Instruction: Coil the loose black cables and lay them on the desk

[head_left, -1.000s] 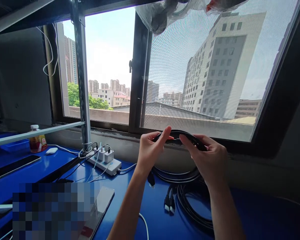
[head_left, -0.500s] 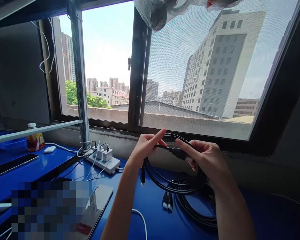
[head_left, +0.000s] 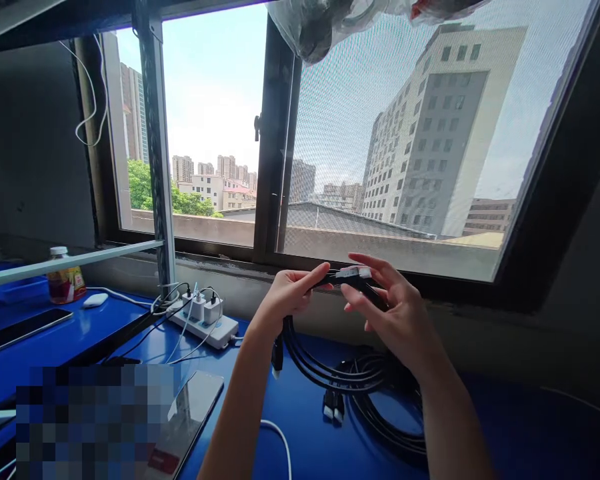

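My left hand (head_left: pixel 300 290) is closed, thumb over fingers, on a coiled black cable (head_left: pixel 310 365) whose loops hang below. One black connector (head_left: pixel 351 273) with a pale end sticks out to the right of its thumb. Around that connector, my right hand (head_left: pixel 393 303) has its thumb and index finger apart. Black strands pass between its thumb and fingers without a visible grip. Another connector (head_left: pixel 277 357) dangles under my left hand. On the blue table (head_left: pixel 310 443) lies a second black cable coil (head_left: pixel 387 437), with two connectors (head_left: pixel 333 405) showing at its left.
A white power strip (head_left: pixel 205 328) with plugged-in chargers stands left of my hands. A tablet-like device (head_left: pixel 193 413) lies nearer, and a white cable (head_left: pixel 280 433) runs beside it. Further left are a phone (head_left: pixel 25 332), a bottle (head_left: pixel 66 277) and a metal shelf post (head_left: pixel 155 140).
My right hand has opened its thumb and index finger and shifted slightly left. The connector it pinched has swung up and now lies level beside my left thumb.
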{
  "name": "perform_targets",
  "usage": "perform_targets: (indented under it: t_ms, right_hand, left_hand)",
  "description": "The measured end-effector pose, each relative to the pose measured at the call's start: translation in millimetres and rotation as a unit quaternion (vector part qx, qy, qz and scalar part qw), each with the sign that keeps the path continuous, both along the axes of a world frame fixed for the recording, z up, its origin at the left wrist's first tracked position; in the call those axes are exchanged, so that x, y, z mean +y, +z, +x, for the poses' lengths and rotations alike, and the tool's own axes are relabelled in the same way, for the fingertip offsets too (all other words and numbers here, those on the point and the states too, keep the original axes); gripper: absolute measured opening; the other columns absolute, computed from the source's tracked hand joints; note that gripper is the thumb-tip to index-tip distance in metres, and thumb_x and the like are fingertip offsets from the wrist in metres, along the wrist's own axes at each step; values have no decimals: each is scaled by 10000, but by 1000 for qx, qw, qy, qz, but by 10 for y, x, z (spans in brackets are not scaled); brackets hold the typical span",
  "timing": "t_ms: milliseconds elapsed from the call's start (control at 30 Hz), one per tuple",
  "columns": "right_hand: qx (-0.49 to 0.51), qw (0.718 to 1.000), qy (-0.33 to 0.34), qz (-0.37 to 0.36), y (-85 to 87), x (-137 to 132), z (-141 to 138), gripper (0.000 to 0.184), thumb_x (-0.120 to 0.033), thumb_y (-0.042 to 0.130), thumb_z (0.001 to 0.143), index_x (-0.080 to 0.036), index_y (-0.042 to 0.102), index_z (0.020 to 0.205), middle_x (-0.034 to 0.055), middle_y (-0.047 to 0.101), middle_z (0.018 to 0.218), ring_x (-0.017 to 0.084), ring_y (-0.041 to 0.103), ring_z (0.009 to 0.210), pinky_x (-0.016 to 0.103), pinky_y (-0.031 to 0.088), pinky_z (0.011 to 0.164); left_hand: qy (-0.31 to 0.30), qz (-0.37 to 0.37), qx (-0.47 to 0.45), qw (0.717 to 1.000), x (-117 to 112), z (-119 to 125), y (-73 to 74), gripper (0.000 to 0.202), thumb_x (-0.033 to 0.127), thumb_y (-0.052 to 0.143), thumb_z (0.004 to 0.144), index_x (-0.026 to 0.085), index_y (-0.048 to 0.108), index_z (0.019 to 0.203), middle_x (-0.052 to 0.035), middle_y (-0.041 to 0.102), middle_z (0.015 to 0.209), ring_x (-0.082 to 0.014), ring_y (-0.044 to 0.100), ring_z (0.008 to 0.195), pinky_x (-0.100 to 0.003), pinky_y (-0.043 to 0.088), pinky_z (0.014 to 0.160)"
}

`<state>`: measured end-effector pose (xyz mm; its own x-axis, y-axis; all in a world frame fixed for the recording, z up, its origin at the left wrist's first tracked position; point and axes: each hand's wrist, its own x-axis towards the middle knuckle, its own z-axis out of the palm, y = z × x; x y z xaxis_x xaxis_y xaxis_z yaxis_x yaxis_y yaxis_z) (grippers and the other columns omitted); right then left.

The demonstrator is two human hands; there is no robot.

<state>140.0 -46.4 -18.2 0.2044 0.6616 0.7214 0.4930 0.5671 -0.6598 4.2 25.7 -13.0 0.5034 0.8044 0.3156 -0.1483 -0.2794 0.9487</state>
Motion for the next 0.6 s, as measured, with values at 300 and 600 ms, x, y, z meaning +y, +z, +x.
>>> perform_targets:
  t_ms: [300, 600]
  right_hand:
    - [-15, 998, -23, 51, 37, -10, 6, 263, -410, 699, 688, -206, 661, 851, 16, 641, 743, 116, 563, 517, 209, 467, 449]
    - [43, 996, -53, 58, 57, -46, -20, 198, -354, 701, 652, -186, 643, 740, 18, 636, 701, 120, 570, 529, 206, 462, 449]
  left_hand:
    - [-61, 34, -22, 997, -10, 12, -19, 555, 694, 594, 629, 154, 499, 543, 89, 241, 415, -35, 143, 381, -234, 61, 394]
    - [-155, 41, 33, 986, -10, -111, -31, 502, 585, 633, 669, 177, 400, 494, 57, 339, 429, -57, 301, 392, -234, 173, 404]
